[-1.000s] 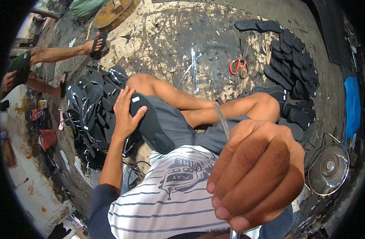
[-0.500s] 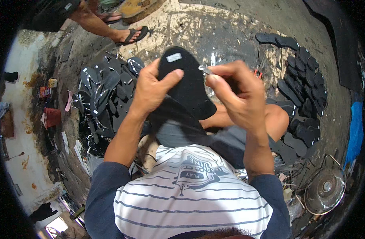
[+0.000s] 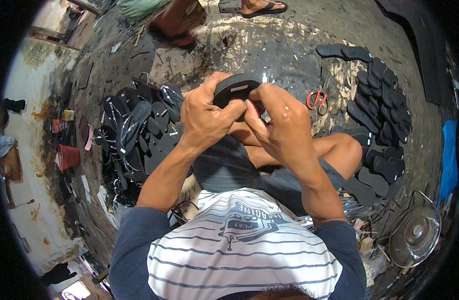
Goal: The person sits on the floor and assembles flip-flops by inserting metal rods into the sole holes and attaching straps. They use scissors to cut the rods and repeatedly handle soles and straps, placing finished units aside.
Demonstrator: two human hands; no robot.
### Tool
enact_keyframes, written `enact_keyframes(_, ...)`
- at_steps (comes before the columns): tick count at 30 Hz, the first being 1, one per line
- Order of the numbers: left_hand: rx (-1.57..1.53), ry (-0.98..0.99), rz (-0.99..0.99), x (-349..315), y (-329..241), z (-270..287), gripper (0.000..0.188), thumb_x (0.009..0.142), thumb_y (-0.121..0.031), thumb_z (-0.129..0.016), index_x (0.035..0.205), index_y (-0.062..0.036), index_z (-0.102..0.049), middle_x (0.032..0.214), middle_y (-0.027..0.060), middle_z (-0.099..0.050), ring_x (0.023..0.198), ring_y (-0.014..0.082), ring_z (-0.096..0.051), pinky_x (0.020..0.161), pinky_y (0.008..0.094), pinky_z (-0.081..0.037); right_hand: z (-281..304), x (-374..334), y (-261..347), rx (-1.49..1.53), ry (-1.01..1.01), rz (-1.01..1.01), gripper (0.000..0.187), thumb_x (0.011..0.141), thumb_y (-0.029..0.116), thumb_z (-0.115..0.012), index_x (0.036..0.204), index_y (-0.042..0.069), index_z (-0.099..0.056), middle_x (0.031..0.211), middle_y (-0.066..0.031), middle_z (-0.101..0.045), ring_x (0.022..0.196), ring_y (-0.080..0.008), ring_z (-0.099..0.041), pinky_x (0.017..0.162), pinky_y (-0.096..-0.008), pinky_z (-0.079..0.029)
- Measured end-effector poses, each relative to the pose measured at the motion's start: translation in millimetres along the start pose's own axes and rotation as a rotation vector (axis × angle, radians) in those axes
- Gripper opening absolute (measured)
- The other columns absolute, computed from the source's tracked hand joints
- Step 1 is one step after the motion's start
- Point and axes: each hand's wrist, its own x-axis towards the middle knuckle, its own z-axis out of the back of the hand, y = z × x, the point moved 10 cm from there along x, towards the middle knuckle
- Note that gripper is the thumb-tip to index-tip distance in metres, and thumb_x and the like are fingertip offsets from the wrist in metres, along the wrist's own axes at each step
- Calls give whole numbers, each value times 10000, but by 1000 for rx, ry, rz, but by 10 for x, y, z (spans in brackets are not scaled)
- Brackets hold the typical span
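A black sandal sole [image 3: 244, 81] with a small white label is held up in front of me, tilted so its rounded end edge shows. My left hand [image 3: 207, 107] is closed around its left side, thumb pressed on the face. Against the right side of the sole, my right hand [image 3: 277, 112] is closed in a pinch, thumb and forefinger near my left thumb. The small silvery strip it held a moment before is now mostly hidden by the fingers.
At left lies a heap of black sandals [image 3: 134, 120], some with shiny straps; at right, rows of black soles [image 3: 377, 95]. Red-handled scissors [image 3: 317, 101] lie on the stained floor. A round metal fan [image 3: 414, 232] stands lower right. Another person's sandalled foot [image 3: 264, 8] is at the top.
The sole has tipped toward edge-on, and my right hand has moved left and closed in against it. At the top, the other person has stepped to the right.
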Motion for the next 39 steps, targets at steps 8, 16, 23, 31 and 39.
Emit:
enact_keyframes(8,-19,145,-32,-63,-31,-266,542,895,-14,-614,1429,4,-521,1264,240,-661,1086,277,-693,881,349,-545,-172,-47,-353,29,-63,37,139,894,70,-706,952,-2,-603,826,-171,-655,689,-342,-656,607,-405,-517)
enact_keyframes(16,-112,124,-37,57,67,-313,576,891,18,-610,1456,-51,-519,1267,194,-679,1049,187,-686,859,312,-543,-274,-89,-555,113,-23,-60,140,912,131,-659,974,23,-593,852,-184,-661,768,-387,-660,673,-472,-526)
enact_keyframes(23,-75,91,-70,80,-12,-394,569,887,7,-600,1446,-81,-536,1230,213,-688,1003,222,-715,844,316,-542,-210,7,-575,0,-34,-54,163,911,147,-665,984,22,-591,848,-169,-658,771,-377,-655,667,-469,-524)
enact_keyframes(31,-153,142,-110,67,106,-436,542,938,-22,-631,1464,-28,-498,1300,147,-653,1073,147,-652,917,301,-529,-244,33,-591,-27,7,-14,145,914,93,-697,976,0,-605,871,-159,-688,770,-322,-698,635,-392,-538)
enact_keyframes(39,-561,244,87,245,415,-411,330,961,-40,-670,1283,19,-626,1183,60,-672,1032,110,-647,897,242,-530,-84,32,-766,317,47,-160,163,903,158,-722,1019,49,-686,906,-115,-699,818,-294,-674,714,-396,-520)
